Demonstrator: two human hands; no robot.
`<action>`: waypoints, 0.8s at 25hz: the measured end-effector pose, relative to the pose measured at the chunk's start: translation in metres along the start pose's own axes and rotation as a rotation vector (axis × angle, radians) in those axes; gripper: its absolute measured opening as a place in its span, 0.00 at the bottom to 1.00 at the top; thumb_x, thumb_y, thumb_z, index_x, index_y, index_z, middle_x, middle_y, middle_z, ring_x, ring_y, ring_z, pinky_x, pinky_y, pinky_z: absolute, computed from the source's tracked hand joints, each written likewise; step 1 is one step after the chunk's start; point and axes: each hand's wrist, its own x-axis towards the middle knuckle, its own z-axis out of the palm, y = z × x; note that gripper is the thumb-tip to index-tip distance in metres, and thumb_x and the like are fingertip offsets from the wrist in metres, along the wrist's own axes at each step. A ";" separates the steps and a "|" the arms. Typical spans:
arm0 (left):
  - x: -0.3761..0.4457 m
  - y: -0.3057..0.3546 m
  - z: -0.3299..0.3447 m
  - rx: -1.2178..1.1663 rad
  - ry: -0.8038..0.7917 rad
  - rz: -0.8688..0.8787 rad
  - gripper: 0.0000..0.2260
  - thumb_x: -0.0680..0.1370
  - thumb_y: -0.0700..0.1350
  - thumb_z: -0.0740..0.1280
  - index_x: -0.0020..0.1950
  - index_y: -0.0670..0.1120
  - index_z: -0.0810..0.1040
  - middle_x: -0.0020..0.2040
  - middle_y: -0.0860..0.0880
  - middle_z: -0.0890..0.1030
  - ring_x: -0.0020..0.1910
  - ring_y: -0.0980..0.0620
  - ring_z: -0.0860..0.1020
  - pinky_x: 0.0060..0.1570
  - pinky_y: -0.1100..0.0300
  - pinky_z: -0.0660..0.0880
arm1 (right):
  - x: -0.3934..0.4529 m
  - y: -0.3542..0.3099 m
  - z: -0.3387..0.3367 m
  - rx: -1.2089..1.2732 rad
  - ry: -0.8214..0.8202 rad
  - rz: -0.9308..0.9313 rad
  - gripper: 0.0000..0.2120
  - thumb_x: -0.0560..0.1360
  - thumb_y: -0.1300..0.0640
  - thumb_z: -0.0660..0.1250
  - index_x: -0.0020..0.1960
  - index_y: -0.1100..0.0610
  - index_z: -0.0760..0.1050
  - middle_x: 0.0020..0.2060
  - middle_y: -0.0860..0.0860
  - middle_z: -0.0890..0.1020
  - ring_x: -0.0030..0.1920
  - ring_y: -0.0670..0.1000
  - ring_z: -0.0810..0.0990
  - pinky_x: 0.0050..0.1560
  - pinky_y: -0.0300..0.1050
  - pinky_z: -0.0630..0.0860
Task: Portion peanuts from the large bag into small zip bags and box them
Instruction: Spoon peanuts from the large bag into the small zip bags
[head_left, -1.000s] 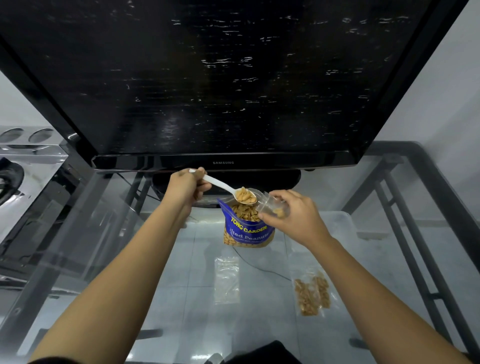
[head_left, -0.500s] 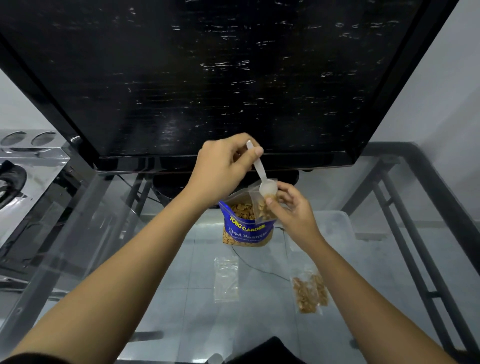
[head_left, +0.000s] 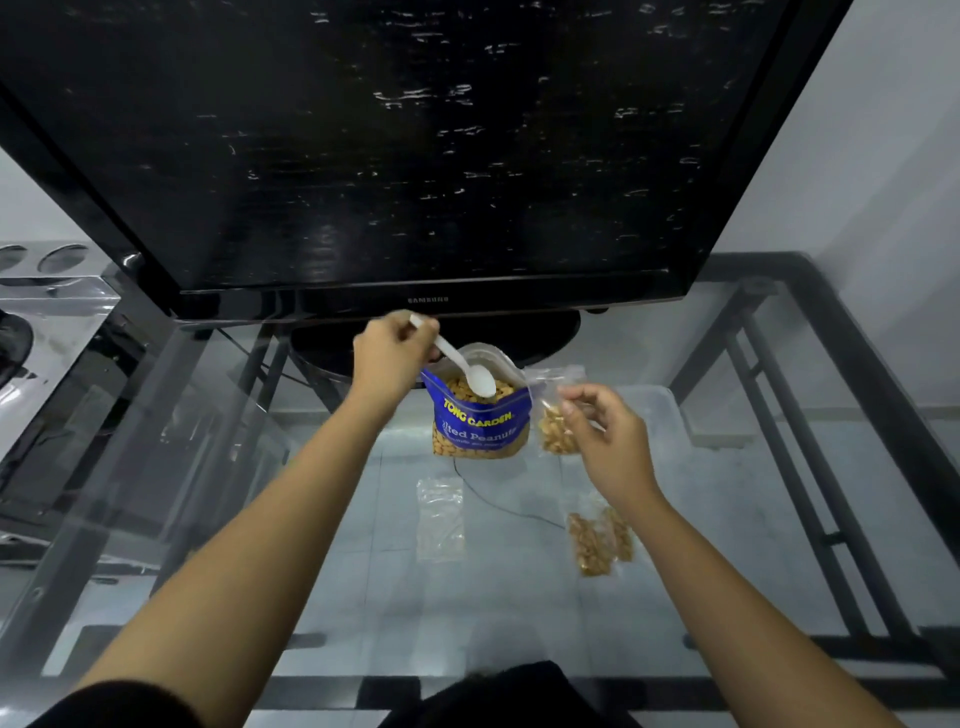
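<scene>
The large blue peanut bag (head_left: 480, 428) stands open on the glass table, full of peanuts. My left hand (head_left: 389, 358) grips a white plastic spoon (head_left: 462, 364) whose empty bowl rests over the bag's mouth. My right hand (head_left: 608, 431) pinches a small clear zip bag (head_left: 556, 415), partly filled with peanuts, just right of the large bag. An empty small zip bag (head_left: 440, 519) lies flat in front of the large bag. Two filled small bags (head_left: 600, 540) lie to its right. A clear plastic box (head_left: 660, 410) sits behind my right hand.
A large black television (head_left: 395, 156) stands on the glass table (head_left: 208, 467) right behind the peanut bag. The table has a black metal frame (head_left: 841, 457). A thin cable (head_left: 498, 506) runs under the glass. A silver appliance (head_left: 47, 322) is at the left.
The spoon was tipped into the small bag held over the large bag; now the empty spoon has dropped back to the large bag's mouth and my right hand has carried the small bag rightward.
</scene>
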 end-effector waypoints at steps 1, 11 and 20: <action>-0.002 -0.011 0.006 0.060 -0.005 -0.025 0.06 0.76 0.46 0.66 0.47 0.45 0.80 0.39 0.47 0.82 0.39 0.56 0.82 0.44 0.57 0.79 | -0.007 0.007 -0.002 -0.022 -0.009 0.028 0.08 0.76 0.60 0.64 0.51 0.49 0.75 0.46 0.43 0.80 0.44 0.39 0.78 0.42 0.30 0.76; -0.062 -0.124 0.012 0.429 -0.143 -0.078 0.10 0.77 0.42 0.66 0.56 0.41 0.79 0.55 0.41 0.80 0.49 0.44 0.80 0.48 0.60 0.71 | -0.062 0.082 0.001 -0.358 -0.345 0.357 0.20 0.74 0.63 0.66 0.64 0.55 0.71 0.53 0.52 0.78 0.53 0.50 0.79 0.46 0.34 0.75; -0.073 -0.167 0.032 0.854 -0.230 0.165 0.13 0.75 0.43 0.67 0.59 0.42 0.76 0.61 0.42 0.77 0.59 0.41 0.73 0.56 0.50 0.72 | -0.069 0.109 -0.004 -0.783 -0.292 0.194 0.15 0.76 0.56 0.63 0.61 0.58 0.73 0.63 0.58 0.68 0.62 0.59 0.69 0.58 0.45 0.68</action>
